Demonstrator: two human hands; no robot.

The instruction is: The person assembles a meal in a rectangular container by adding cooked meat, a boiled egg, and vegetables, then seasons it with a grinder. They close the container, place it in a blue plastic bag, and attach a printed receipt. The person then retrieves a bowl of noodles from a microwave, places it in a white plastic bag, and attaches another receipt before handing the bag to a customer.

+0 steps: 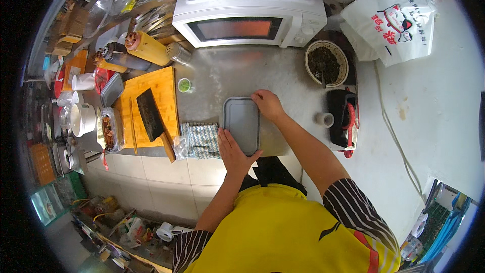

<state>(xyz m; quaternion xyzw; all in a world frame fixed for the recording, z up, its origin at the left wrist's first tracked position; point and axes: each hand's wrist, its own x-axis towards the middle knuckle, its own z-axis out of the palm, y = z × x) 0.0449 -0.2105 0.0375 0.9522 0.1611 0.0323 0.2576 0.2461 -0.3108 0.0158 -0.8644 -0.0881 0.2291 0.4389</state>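
A grey rectangular plastic food-container lid (242, 125) lies before me near the front edge of the steel counter; whether a container sits beneath it, I cannot tell. My left hand (235, 151) spans its lower left corner, fingers along the left side and thumb at the near edge. At the far right corner, the bent fingers of my right hand (268, 105) grip the rim. A folded patterned cloth (202, 140) lies just left of my left hand. Beyond it stands a small cup of chopped greens (184, 85).
On the left, a cleaver (149, 115) and chopsticks (133, 125) rest on a wooden cutting board (166, 83). A lit microwave (250, 7) stands behind. To the right are a bowl of dark food (324, 62), a tape roll (325, 120) and a black-and-red device (343, 119).
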